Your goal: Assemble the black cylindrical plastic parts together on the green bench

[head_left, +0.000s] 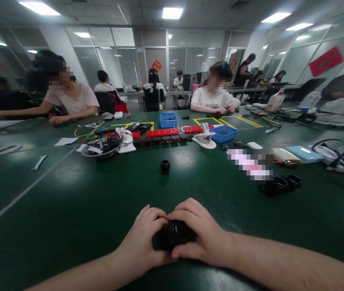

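Note:
Both my hands meet low in the middle of the view, just above the dark green table [68, 210]. My left hand [143, 238] and my right hand [200, 236] are curled around a round black object [174, 235], a lens-like part, gripping it from either side. Most of that part is hidden by my fingers. A small black round piece [165, 165] stands alone on the table farther ahead. A stack of black rings [281, 185] lies to the right.
Red and black strips [162, 135], two blue bins [168, 119], a bowl of cables [100, 147], a white clamp [205, 139], a wrench [39, 162] and phones [303, 154] lie across the table. Other people sit along the far side.

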{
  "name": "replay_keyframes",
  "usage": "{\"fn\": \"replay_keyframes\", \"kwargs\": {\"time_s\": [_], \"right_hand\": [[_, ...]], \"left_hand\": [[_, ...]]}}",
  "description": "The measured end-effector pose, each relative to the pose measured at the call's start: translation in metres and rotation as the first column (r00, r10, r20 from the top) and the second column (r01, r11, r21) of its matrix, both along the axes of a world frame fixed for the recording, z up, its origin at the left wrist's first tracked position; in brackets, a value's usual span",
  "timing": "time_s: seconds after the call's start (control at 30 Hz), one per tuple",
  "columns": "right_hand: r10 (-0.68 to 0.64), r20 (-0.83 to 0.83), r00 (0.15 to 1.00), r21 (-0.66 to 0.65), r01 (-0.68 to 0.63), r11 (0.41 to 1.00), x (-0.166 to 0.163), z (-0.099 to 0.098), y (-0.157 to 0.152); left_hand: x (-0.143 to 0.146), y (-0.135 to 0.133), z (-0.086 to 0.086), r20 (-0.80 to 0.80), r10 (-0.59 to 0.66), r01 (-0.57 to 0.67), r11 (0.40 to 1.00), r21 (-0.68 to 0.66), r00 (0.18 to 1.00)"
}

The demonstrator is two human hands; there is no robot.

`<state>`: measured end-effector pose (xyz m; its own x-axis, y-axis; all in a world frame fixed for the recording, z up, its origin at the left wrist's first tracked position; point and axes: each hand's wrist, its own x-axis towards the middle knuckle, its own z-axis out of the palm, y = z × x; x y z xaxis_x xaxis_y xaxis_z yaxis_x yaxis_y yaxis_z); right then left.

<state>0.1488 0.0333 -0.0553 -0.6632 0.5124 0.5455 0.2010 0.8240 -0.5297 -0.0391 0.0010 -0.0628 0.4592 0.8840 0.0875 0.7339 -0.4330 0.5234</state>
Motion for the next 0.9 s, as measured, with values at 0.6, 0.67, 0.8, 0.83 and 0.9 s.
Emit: {"fn": "replay_keyframes", "kwargs": {"time_s": [0.6, 0.67, 0.8, 0.83, 0.9], "right_hand": [[-0.176, 0.044, 0.983, -0.126, 0.180, 0.975, 0.014, 0.005, 0.016], [-0.184, 0.082, 0.980, -0.124, 0.193, 0.973, 0.015, 0.009, 0.017], [-0.228, 0.152, 0.962, -0.102, 0.245, 0.964, 0.018, 0.013, 0.020], [-0.234, 0.180, 0.956, -0.088, 0.252, 0.964, 0.019, 0.014, 0.020], [-0.232, 0.253, 0.939, -0.042, 0.250, 0.967, 0.020, 0.015, 0.019]], "left_hand": [[-0.014, 0.004, 0.002, -0.122, 0.042, -0.028, 0.993, 0.118, 0.992], [-0.015, 0.004, -0.001, -0.116, 0.051, -0.036, 0.991, 0.125, 0.992], [-0.017, 0.005, -0.006, -0.089, 0.041, -0.032, 0.994, 0.103, 0.995], [-0.018, 0.005, -0.006, -0.087, 0.028, -0.020, 0.995, 0.093, 0.996], [-0.018, 0.006, -0.006, -0.088, 0.005, 0.002, 0.997, 0.083, 0.996]]}}
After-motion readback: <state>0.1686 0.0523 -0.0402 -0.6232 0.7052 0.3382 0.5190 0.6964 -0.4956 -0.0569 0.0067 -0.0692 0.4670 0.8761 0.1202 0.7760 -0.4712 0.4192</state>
